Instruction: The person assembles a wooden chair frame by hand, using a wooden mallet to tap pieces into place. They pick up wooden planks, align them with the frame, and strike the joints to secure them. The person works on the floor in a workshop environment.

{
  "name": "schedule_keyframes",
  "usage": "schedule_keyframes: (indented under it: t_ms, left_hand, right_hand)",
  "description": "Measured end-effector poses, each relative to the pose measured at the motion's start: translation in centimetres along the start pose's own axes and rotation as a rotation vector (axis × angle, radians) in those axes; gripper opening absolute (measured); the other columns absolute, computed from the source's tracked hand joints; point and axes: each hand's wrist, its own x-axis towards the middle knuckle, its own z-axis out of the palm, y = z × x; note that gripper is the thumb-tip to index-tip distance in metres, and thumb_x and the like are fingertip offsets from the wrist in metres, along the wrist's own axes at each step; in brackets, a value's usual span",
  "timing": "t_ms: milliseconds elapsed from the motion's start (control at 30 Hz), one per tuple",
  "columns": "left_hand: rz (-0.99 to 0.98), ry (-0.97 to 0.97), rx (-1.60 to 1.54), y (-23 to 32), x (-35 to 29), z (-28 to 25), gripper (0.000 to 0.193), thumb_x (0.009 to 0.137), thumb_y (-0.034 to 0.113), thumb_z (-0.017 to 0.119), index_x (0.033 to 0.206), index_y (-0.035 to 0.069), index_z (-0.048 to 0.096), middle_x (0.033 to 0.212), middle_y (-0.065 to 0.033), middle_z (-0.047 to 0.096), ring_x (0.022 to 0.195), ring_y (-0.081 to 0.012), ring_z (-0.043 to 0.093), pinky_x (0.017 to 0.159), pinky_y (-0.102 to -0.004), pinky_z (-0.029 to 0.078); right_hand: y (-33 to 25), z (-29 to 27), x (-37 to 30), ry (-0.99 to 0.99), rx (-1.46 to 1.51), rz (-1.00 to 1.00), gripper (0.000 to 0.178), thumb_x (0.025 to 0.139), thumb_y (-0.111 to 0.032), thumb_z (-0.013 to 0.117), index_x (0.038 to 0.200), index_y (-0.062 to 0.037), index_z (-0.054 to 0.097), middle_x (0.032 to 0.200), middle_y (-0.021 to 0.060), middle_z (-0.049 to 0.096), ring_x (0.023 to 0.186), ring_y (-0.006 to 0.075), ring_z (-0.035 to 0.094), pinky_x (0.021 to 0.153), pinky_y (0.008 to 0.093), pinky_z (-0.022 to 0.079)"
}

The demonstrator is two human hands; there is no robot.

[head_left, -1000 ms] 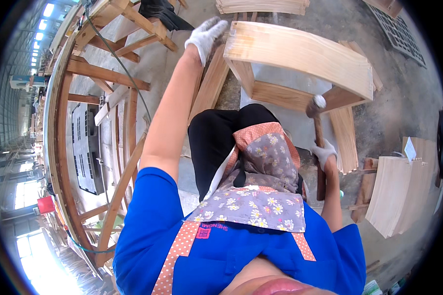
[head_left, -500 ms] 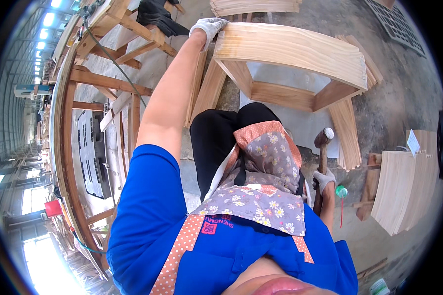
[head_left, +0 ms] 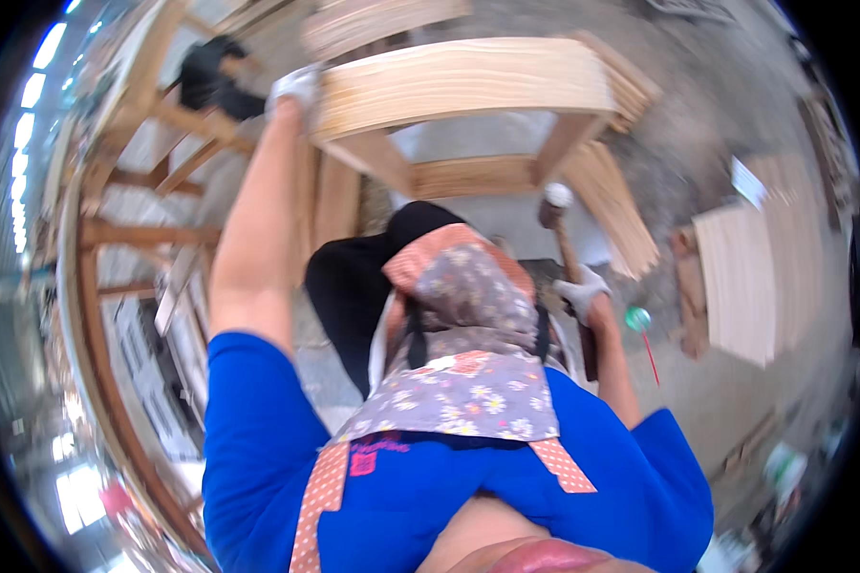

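Observation:
A pale rectangular wooden frame (head_left: pixel 468 84), made of four boards like an open box, stands on edge in front of my knees. At its far left corner my left hand (head_left: pixel 296 88), in a light work glove, is closed on the end of the top board; motion blur softens the fingers. My right hand (head_left: pixel 583 291), gloved too, wraps around the wooden handle of a hammer (head_left: pixel 556 202). The hammer's head points up and away from me, below the frame's right end and apart from it. The lower handle runs back along my right forearm.
Fanned boards (head_left: pixel 612 210) lie under and beside the frame's right side. Further right is a stack of pale boards (head_left: pixel 736 282), with a green round object (head_left: pixel 637 318) nearer me. A wooden rack (head_left: pixel 143 234) stands at left. More boards (head_left: pixel 382 27) lie beyond the frame.
The whole view has swung, so frame, hands and boards sit further left in the picture. My left hand stays at the frame's corner, and my right hand keeps hold of the hammer.

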Motion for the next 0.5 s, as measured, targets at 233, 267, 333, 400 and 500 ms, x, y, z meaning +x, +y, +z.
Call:
schedule_keyframes:
  t_ms: [233, 267, 333, 400, 500]
  left_hand:
    - [0.001, 0.229, 0.022, 8.3, -2.2, 0.4, 0.069, 0.089, 0.06, 0.046, 0.127, 0.004, 0.055, 0.118, -0.0202, 0.061, 0.114, -0.034, 0.055, 0.097, -0.0387, 0.041]
    - [0.143, 0.229, 0.049, 9.4, -3.2, 0.3, 0.075, 0.086, 0.062, 0.048, 0.13, 0.002, 0.052, 0.125, -0.0221, 0.056, 0.121, -0.0347, 0.05, 0.101, -0.0386, 0.037]
    - [0.383, 0.181, 0.229, 13.0, -5.5, 1.6, 0.088, 0.081, 0.067, 0.053, 0.137, 0.0, 0.042, 0.139, -0.0235, 0.041, 0.133, -0.0352, 0.035, 0.109, -0.0397, 0.027]
    - [0.5, 0.103, 0.466, 16.1, -9.0, 3.3, 0.097, 0.076, 0.069, 0.056, 0.143, 0.001, 0.032, 0.149, -0.0216, 0.027, 0.14, -0.0346, 0.022, 0.115, -0.0418, 0.017]
    - [0.554, 0.005, 0.627, 17.6, -10.9, 5.3, 0.105, 0.072, 0.067, 0.061, 0.147, 0.006, 0.023, 0.154, -0.0188, 0.018, 0.143, -0.033, 0.014, 0.117, -0.0435, 0.01]
  right_hand:
    - [1.0, -2.3, -1.8, -0.031, 0.069, 0.101, 0.036, 0.078, -0.018, 0.07, 0.106, -0.0016, 0.056, 0.07, 0.0024, 0.055, 0.053, 0.0096, 0.053, 0.047, 0.0272, 0.046]
    - [0.5, -2.6, -2.2, -0.054, 0.085, 0.08, 0.034, 0.078, -0.017, 0.069, 0.105, -0.0019, 0.056, 0.07, 0.0022, 0.055, 0.053, 0.0095, 0.053, 0.047, 0.027, 0.046]
    - [0.0, -3.6, -3.2, -0.075, 0.128, 0.057, 0.031, 0.079, -0.016, 0.068, 0.104, -0.0025, 0.056, 0.069, 0.0019, 0.055, 0.053, 0.0092, 0.053, 0.047, 0.0266, 0.045]
    - [-1.8, -4.7, -4.2, -0.065, 0.088, 0.054, 0.029, 0.08, -0.014, 0.066, 0.104, -0.0025, 0.057, 0.07, 0.0019, 0.055, 0.053, 0.0097, 0.054, 0.048, 0.0266, 0.046]
    - [-3.7, -5.5, -4.2, -0.047, -0.009, 0.009, 0.03, 0.08, -0.017, 0.067, 0.105, -0.0029, 0.058, 0.07, 0.0016, 0.055, 0.053, 0.0099, 0.054, 0.048, 0.026, 0.046]
